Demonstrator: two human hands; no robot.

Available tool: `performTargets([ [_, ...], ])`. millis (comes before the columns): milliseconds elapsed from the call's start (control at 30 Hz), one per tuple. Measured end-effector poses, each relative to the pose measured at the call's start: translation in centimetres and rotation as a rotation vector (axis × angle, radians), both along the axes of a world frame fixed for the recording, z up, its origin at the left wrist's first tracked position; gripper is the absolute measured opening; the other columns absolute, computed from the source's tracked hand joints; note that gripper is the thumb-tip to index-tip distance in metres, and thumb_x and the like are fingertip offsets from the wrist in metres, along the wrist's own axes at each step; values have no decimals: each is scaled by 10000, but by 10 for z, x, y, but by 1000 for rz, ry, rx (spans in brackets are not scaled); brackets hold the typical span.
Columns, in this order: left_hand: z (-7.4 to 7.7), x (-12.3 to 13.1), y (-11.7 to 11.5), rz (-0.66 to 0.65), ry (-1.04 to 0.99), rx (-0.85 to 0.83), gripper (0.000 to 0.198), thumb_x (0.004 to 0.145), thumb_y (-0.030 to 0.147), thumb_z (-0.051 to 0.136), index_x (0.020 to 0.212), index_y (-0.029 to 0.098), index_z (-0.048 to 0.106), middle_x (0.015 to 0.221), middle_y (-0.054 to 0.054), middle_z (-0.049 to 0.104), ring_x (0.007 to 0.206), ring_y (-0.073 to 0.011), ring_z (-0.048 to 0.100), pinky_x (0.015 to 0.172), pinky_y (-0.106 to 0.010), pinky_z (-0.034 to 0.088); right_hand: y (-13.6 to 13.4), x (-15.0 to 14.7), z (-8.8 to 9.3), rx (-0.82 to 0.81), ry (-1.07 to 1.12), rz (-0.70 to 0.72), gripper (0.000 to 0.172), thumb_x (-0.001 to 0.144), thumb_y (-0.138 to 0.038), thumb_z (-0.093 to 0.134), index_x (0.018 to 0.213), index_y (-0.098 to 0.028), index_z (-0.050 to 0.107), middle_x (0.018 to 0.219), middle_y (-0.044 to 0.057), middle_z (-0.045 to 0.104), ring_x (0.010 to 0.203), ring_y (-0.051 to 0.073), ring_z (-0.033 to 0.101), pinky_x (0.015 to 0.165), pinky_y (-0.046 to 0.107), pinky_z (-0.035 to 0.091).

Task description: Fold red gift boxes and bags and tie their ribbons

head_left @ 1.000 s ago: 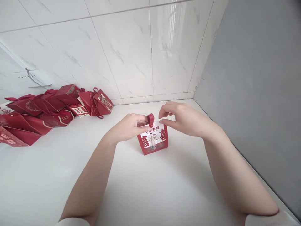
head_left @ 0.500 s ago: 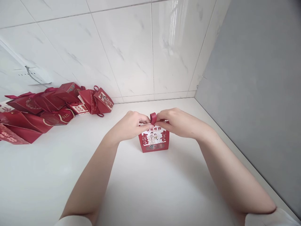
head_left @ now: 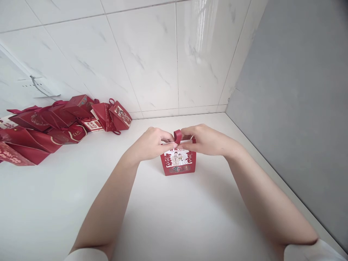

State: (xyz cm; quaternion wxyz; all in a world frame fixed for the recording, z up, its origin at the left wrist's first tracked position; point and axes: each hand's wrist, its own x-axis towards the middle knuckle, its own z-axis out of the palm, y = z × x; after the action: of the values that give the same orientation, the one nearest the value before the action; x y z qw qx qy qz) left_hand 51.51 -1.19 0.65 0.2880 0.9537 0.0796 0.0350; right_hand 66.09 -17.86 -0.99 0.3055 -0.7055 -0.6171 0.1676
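Note:
A small red gift box stands upright on the white table, its front printed with a bride and groom and large red characters. From the middle of its top edge rises a loop of dark red ribbon. My left hand pinches the top edge on the left of the loop. On the other side, my right hand pinches the same edge, its thumb at the front. Both thumbs nearly meet below the ribbon. The fingertips behind the box are partly hidden.
Several red gift boxes with ribbons and cords lie clustered at the left by the wall. Marbled white tiles rise behind the white table. A grey panel borders the right side. A thin cable hangs at far left.
My right hand and wrist have shifted very slightly, and its thumb sits a little closer to the ribbon. The box stays in place with both hands still on its top edge.

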Motion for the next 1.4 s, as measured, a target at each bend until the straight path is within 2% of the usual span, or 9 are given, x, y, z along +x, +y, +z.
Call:
performTargets([
  [300,3,1,-1,-55,-12,35,242,848,374,604,740,190,718,558,17,531,464,-79,296,471,-250,233,4,0,-2,24,-13,99,172,903,-193,490,942,-214,655,816,8,667,667,139,533,591,263,326],
  [467,4,1,0,-53,15,40,234,857,374,602,750,204,722,602,17,584,492,-92,361,486,-256,265,-1,2,0,-52,5,122,175,914,-183,466,977,-219,625,808,4,659,630,132,509,569,260,341],
  [567,3,0,0,-22,50,-14,214,853,387,618,795,219,737,727,6,684,581,-118,506,519,-251,348,-7,5,4,-101,62,102,142,923,-238,504,1017,-233,611,890,18,697,697,150,584,595,266,404],
  [700,1,1,-2,5,23,-71,201,834,418,666,849,234,747,867,3,746,769,-158,643,630,-246,443,-14,10,9,17,177,54,167,905,-329,598,1041,-233,604,1063,49,729,949,200,671,741,310,510],
  [867,0,2,-3,-7,7,-130,200,798,414,718,903,252,768,938,4,758,876,-172,670,727,-242,478,-15,11,13,26,212,79,141,902,-319,591,997,-229,642,1047,34,747,950,193,695,753,310,528],
  [1033,-3,3,-5,-1,-12,-102,225,808,427,692,818,212,756,780,5,693,680,-124,544,582,-240,383,-10,5,12,3,200,115,133,904,-300,580,982,-223,656,969,27,747,869,175,687,689,276,498],
  [1133,-8,5,-6,10,-1,-63,352,839,438,636,612,169,631,554,29,442,535,-87,279,483,-268,208,-4,1,9,48,138,66,134,913,-318,583,878,-207,650,856,23,718,799,167,653,636,263,447],
  [1200,-11,5,-6,10,-10,-47,448,846,448,619,530,162,478,543,33,292,540,-88,193,483,-286,149,-1,0,6,92,79,16,181,913,-310,580,782,-197,629,758,14,675,746,160,622,604,257,400],
  [1400,-12,6,-4,-26,-33,30,454,864,418,594,542,167,397,579,17,315,561,-99,247,512,-300,174,4,-3,-1,196,-119,-79,238,896,-285,589,676,-195,579,622,-7,579,618,134,530,575,267,314],
])
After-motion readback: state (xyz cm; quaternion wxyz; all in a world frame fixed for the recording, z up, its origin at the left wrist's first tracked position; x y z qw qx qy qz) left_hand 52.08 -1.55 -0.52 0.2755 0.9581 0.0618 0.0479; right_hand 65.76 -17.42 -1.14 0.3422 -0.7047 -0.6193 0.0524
